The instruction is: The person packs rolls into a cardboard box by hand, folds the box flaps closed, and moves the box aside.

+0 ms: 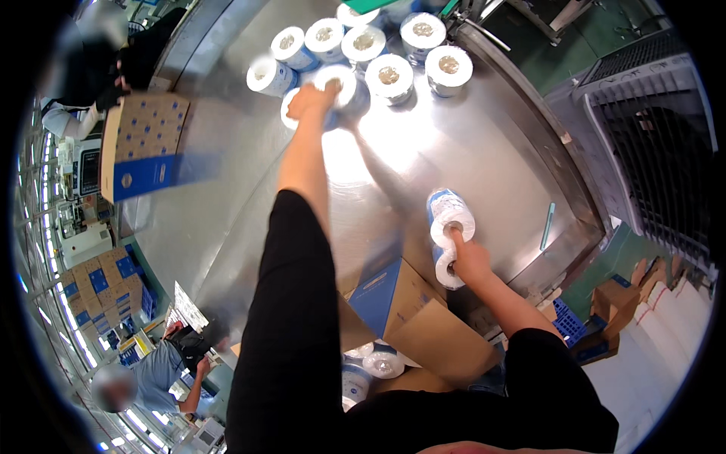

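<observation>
— Where to find the right hand (473,262)?

— At the near edge of the steel worktop (499,163), clamped on a touching pair of plastic-wrapped paper rolls (446,208), with digits in the cores.

— And the left hand (308,102)?

— Far out over the worktop, on two outer rolls (345,80) of the cluster (389,79), with a fingertip at one core. Too blurred to tell how firmly closed.

— Best way to handle such pairs?

— Probably by pinching the neighbouring core walls, not the thin wrap. Lift evenly, keep both rolls aligned, and steer clear of the open flap (439,344) on the cardboard carton (382,299).

— Any care around the rolls inside the carton (383,365)?

— Set down gently, without snagging film or denting ends.
</observation>
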The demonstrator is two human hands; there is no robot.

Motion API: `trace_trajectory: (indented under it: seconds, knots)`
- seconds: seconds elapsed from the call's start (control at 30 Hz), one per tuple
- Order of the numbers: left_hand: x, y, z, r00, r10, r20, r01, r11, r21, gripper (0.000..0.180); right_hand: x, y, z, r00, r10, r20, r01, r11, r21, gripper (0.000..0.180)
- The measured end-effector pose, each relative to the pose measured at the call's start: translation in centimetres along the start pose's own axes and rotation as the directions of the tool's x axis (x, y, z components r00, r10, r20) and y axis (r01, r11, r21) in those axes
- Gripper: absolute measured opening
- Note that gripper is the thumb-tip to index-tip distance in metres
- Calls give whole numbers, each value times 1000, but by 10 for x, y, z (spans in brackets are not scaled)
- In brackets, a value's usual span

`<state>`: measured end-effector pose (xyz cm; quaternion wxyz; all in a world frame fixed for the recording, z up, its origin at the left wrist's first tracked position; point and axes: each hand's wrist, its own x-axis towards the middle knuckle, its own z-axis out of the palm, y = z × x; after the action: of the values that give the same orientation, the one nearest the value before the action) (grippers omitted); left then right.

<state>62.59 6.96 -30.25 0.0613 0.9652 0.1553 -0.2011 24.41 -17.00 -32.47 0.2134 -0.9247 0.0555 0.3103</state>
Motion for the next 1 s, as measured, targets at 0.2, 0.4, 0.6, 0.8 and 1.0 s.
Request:
trace_trajectory:
  seconds: [0.2, 0.4, 0.6, 0.8, 1.0]
  knots:
    - [-112, -188, -16, 992, 82, -97, -125, 773, -621, 55, 11, -9, 5, 995, -102, 7, 101, 990, 103, 62]
    - [-370, -209, -140, 974, 222, 41, 68, -116, -991, 42, 8, 16, -101, 861, -52, -506, 263, 897, 355, 63]
    - [-493, -266, -59, 888, 433, 154, -38, 403, -914, 29, -123, -97, -213, 669, -283, -688, 669, 633, 390, 57]
    - [-531, -214, 2, 768, 634, 91, -617, 694, 372, 23, -248, -166, -159, 745, -662, 78, 667, 740, -89, 67]
    - [-533, -215, 27, 699, 711, -76, -686, 697, 209, 34, -230, -162, -85, 810, -531, 247, 585, 716, -381, 56]
